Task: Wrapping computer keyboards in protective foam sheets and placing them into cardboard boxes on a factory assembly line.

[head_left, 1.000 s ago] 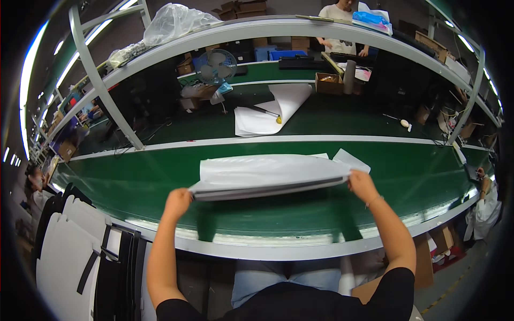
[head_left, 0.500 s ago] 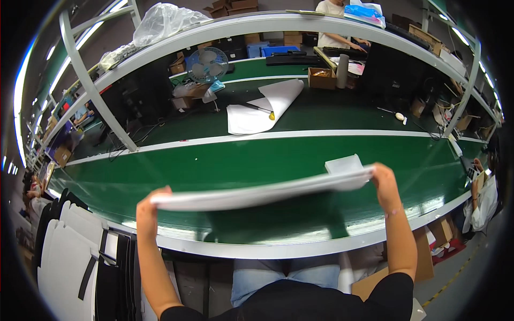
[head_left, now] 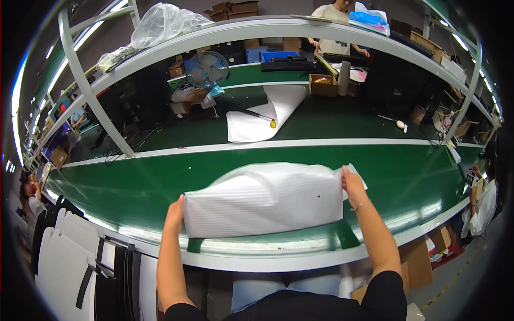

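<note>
A white, ribbed packing foam sheet [head_left: 262, 206] is stretched between my hands over the green work surface, its upper side bulging up. My left hand [head_left: 175, 213] pinches its left edge, fingers closed. Closed on the right edge near the upper corner is my right hand [head_left: 353, 187]. A small dark spot marks the sheet near its right side. Just beyond my right hand lies a flat white piece [head_left: 357, 176], partly hidden by the hand and sheet.
Another white sheet [head_left: 251, 127] lies across the raised ledge with a yellow-ended tool on it. A fan [head_left: 206, 69] and cardboard box [head_left: 323, 84] stand farther back. Stacked white and black panels [head_left: 67, 257] are at lower left. A co-worker [head_left: 334, 32] stands across the bench.
The sheet was lifted nearly edge-on and blurred; now it is lower, with its broad face showing. My hands have come closer together, the left moving right and the right moving left.
</note>
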`<state>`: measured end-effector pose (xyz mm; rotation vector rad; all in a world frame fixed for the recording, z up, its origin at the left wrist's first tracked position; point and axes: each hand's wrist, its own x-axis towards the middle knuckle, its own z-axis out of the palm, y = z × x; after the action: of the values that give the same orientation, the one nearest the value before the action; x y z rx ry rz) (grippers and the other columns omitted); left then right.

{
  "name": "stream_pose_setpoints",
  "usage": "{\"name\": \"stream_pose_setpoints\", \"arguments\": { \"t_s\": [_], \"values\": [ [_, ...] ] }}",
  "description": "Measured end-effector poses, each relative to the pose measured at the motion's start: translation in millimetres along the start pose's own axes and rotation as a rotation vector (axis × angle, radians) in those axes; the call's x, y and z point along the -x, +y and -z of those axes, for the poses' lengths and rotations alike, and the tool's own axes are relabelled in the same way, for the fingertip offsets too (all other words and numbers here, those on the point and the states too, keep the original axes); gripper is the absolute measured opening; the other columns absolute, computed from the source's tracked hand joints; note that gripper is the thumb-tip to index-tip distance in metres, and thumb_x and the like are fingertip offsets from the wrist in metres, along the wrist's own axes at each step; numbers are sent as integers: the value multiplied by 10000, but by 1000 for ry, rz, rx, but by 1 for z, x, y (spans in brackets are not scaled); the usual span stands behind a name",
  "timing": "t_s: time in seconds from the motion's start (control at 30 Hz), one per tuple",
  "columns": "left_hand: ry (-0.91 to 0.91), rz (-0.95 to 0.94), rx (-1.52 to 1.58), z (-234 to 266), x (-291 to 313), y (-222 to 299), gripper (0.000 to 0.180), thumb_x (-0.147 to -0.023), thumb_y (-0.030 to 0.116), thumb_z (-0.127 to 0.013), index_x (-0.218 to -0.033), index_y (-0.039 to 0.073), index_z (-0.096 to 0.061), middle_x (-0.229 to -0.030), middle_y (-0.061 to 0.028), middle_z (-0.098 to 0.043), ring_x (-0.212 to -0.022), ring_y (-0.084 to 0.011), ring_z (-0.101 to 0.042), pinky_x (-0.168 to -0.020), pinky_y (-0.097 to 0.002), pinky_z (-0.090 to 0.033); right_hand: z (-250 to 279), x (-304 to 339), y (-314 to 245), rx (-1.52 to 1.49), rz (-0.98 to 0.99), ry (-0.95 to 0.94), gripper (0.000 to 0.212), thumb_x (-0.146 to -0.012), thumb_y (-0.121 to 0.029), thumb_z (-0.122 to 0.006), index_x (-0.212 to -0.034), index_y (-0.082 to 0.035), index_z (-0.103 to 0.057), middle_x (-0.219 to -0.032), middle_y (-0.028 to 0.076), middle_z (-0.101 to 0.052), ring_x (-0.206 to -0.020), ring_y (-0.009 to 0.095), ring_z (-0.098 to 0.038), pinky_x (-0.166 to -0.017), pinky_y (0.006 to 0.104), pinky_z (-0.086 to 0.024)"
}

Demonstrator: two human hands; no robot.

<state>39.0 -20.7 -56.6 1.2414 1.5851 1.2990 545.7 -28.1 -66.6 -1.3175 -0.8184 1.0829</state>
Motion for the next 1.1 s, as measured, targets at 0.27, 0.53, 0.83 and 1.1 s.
{"name": "stream_pose_setpoints", "arguments": {
  "t_s": [0.27, 0.53, 0.83, 1.1],
  "values": [
    [10, 13, -210, 0, 34, -27, 402, -814, 292, -540, -968, -76, -587, -923, -184, -606, -833, -237, -568, -729, -305, -455, -5, 8, 34, 368, -95, -154, 296, -849, -234, -520, -954, 35, -582, -854, 116, -600, -760, 164, -549, -693, 225, -433],
    [118, 130, -496, 8, 48, -30, 357, -780, 299, -601, -916, -32, -609, -873, -147, -617, -853, -257, -570, -731, -335, -457, -21, 31, 32, -23, -131, -193, 362, -843, -229, -517, -1102, 24, -497, -1004, 153, -565, -868, 203, -539, -776, 286, -430],
    [893, -593, -1546, 141, 212, 111, 336, -768, 78, -583, -1090, 1, -532, -1109, -152, -549, -993, -287, -533, -875, -368, -406, -25, 46, 53, -32, -174, -164, 371, -848, -248, -530, -1063, 53, -498, -960, 164, -577, -837, 198, -551, -753, 279, -442],
    [1067, 399, -1729, 288, 346, 94, 415, -872, 321, -455, -1193, 59, -473, -1189, -127, -515, -1069, -287, -499, -868, -388, -406, -26, 57, 50, -124, -193, -261, 370, -853, -266, -533, -1041, 51, -503, -935, 160, -582, -814, 191, -561, -726, 272, -454]
  ]
}}
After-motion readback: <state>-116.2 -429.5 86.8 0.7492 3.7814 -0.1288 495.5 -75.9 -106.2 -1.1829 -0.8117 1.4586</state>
